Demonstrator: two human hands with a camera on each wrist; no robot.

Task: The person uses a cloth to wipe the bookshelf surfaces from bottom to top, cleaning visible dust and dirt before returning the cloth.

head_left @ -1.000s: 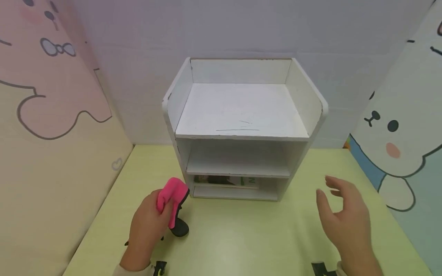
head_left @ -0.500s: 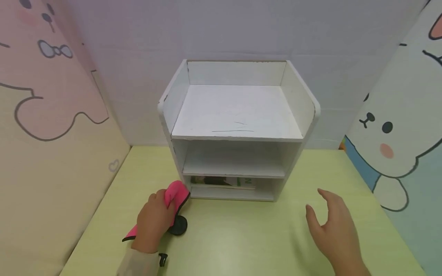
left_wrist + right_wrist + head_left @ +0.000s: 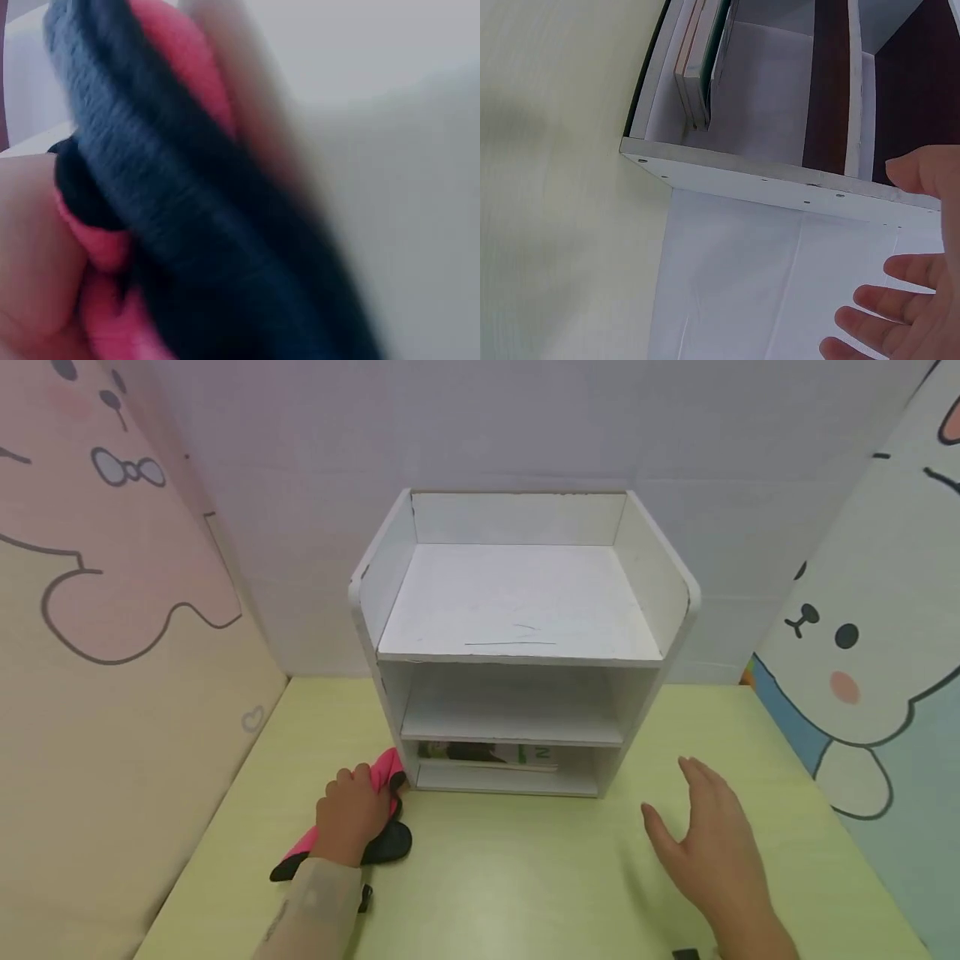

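Note:
My left hand (image 3: 352,814) grips a soft pink and black cloth (image 3: 386,768) low at the front left corner of the white shelf unit (image 3: 517,658). A pink and black tail of it sticks out left of the wrist, and a rounded black part hangs out on the right. In the left wrist view the bunched cloth (image 3: 172,187) fills much of the picture, black fuzzy side foremost, with my fingers (image 3: 34,247) at its left. My right hand (image 3: 708,852) hovers right of the unit, fingers spread and holding nothing; the right wrist view shows it (image 3: 922,285) beside the unit's side panel.
Thin books (image 3: 487,754) lie in the bottom compartment of the unit. The unit stands on a pale yellow-green table (image 3: 495,877). A white sheet (image 3: 517,427) hangs behind, and cartoon-printed panels (image 3: 855,693) flank the table on both sides.
My left hand has moved forward and slightly right, turning knuckles up, with the cloth coming close against the shelf corner. My right hand has drifted left, toward the unit.

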